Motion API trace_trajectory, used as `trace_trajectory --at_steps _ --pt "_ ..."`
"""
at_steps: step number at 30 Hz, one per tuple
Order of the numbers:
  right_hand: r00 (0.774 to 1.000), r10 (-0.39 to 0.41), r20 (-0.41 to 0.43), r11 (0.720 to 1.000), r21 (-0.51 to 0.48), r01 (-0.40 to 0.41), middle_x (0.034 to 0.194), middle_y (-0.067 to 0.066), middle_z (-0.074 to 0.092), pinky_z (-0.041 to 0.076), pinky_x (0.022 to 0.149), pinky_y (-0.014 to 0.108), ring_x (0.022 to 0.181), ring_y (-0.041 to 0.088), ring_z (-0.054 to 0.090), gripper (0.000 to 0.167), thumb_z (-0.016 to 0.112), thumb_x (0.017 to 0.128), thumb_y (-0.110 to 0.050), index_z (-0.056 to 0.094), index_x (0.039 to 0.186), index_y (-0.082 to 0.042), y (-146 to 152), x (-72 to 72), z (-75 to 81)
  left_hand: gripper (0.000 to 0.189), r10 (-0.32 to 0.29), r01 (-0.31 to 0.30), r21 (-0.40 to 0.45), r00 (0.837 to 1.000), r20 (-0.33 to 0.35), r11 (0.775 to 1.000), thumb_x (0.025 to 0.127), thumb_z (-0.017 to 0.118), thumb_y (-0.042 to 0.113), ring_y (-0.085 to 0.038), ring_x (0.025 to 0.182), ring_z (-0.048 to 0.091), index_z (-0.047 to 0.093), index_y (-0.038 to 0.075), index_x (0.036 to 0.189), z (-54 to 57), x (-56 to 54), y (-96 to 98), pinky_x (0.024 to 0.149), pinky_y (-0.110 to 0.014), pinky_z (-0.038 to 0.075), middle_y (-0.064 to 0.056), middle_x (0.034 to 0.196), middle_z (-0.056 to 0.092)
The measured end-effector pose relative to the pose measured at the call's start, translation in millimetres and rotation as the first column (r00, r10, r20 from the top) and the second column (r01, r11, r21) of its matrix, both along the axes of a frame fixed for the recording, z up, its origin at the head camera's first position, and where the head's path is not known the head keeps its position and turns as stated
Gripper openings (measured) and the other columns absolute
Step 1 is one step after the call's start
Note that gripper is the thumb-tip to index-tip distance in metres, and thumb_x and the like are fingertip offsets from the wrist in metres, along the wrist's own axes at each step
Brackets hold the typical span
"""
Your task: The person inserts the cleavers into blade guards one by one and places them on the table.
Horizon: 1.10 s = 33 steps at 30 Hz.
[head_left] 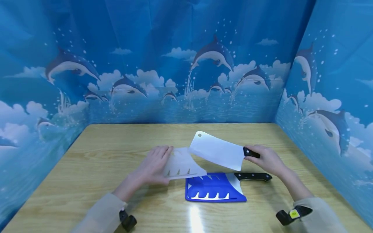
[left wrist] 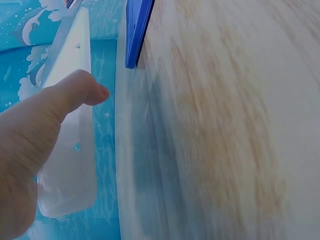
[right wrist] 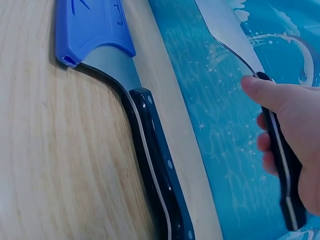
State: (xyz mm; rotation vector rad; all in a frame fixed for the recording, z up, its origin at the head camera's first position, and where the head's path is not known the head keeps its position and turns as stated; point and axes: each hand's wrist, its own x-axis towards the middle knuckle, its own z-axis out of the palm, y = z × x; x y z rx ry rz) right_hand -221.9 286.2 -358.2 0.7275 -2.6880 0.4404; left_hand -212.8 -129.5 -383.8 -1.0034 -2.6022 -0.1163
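Head view: the left hand (head_left: 154, 165) is pinching a white, translucent plastic blade cover (head_left: 183, 161) just below the middle of the frame, fingers lying over its left end. Right of centre, the right hand (head_left: 268, 158) is wrapping round the black handle (head_left: 251, 152) of a broad, silver steel cleaver (head_left: 217, 150), whose blade is pointing to the upper left; whether its lower left corner is touching the cover, I cannot tell. Lower, right of centre, a second steel cleaver with a black riveted handle (head_left: 253, 176) is lying on the pale wooden table (head_left: 116, 139), its blade sitting in a blue plastic cover (head_left: 215, 187).

The held cleaver is probably weighing heavily toward its stiff, smooth blade, so a full grip on the handle is suiting it best. The white cover is looking light, slightly flexible and slippery; its left end is offering the safest hold, away from the curved right end.
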Motion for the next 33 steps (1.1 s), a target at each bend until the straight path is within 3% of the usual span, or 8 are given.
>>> trace_trajectory --at_steps 5,13,15,17,20,23,33 --pt "0.985 0.010 -0.169 0.997 0.077 0.003 0.084 0.009 0.066 0.048 0.051 0.032 0.067 0.021 0.061 0.038 0.078 0.072 -0.014 0.066 0.107 -0.002 -4.2 2.6 2.4 0.110 -0.011 0.010 0.015 1.000 0.013 1.000 0.053 0.075 0.051 -0.033 0.117 0.043 0.034 -0.006 0.138 1.3 0.5 1.2 0.103 -0.048 0.031 -0.021 0.127 0.045" --pt "0.952 0.095 -0.291 0.991 0.119 -0.062 0.080 0.011 0.067 0.052 0.051 0.033 0.064 0.022 0.064 0.040 0.081 0.065 -0.011 0.067 0.101 -0.003 -2.0 0.7 -1.1 0.113 -0.042 0.042 0.063 0.999 -0.002 0.997 0.049 0.078 0.051 -0.031 0.114 0.046 0.037 -0.005 0.137 0.1 -0.1 -0.2 0.099 -0.047 0.036 -0.019 0.125 0.049" --pt "0.932 0.144 -0.333 0.985 0.137 -0.104 0.077 0.010 0.067 0.051 0.048 0.032 0.061 0.021 0.063 0.038 0.080 0.067 -0.015 0.067 0.101 -0.004 0.0 -0.3 -3.5 0.112 -0.050 0.050 0.059 0.999 -0.004 0.997 0.048 0.078 0.051 -0.031 0.112 0.048 0.038 -0.005 0.136 -0.8 -0.3 -1.2 0.097 -0.047 0.038 -0.019 0.123 0.050" --pt "0.910 0.203 -0.361 0.975 0.157 -0.155 0.074 0.008 0.066 0.049 0.045 0.029 0.057 0.018 0.061 0.032 0.073 0.077 -0.026 0.066 0.101 -0.006 1.4 -0.2 -5.3 0.112 -0.046 0.046 0.060 0.999 0.006 0.997 0.047 0.079 0.050 -0.031 0.111 0.048 0.039 -0.005 0.136 -1.5 -0.4 -3.0 0.096 -0.047 0.039 -0.019 0.123 0.051" --pt "0.886 0.271 -0.375 0.960 0.165 -0.224 0.071 0.006 0.064 0.046 0.043 0.026 0.053 0.016 0.059 0.040 0.052 0.091 -0.043 0.066 0.102 -0.007 1.5 1.2 -7.1 0.112 -0.034 0.032 0.058 0.999 0.031 0.998 0.046 0.079 0.049 -0.032 0.112 0.048 0.039 -0.004 0.136 -0.3 -0.2 -6.1 0.097 -0.048 0.039 -0.020 0.124 0.050" --pt "0.879 0.306 -0.366 0.951 0.148 -0.269 0.072 0.005 0.064 0.046 0.044 0.024 0.052 0.014 0.058 0.054 0.034 0.095 -0.049 0.065 0.102 -0.006 1.5 3.3 -8.0 0.114 -0.028 0.025 0.051 0.998 0.052 0.998 0.046 0.080 0.050 -0.033 0.115 0.047 0.038 -0.003 0.138 3.3 0.5 -8.4 0.098 -0.049 0.038 -0.020 0.127 0.049" --pt "0.825 0.430 -0.367 0.902 0.140 -0.408 0.074 0.007 0.065 0.043 0.042 0.019 0.043 0.001 0.045 0.056 0.037 0.095 -0.046 0.066 0.100 0.002 3.4 9.2 -4.8 0.116 -0.083 0.086 -0.047 0.995 0.060 0.995 0.047 0.080 0.056 -0.031 0.117 0.046 0.038 0.001 0.139 8.7 4.0 -11.4 0.098 -0.048 0.037 -0.018 0.129 0.049"
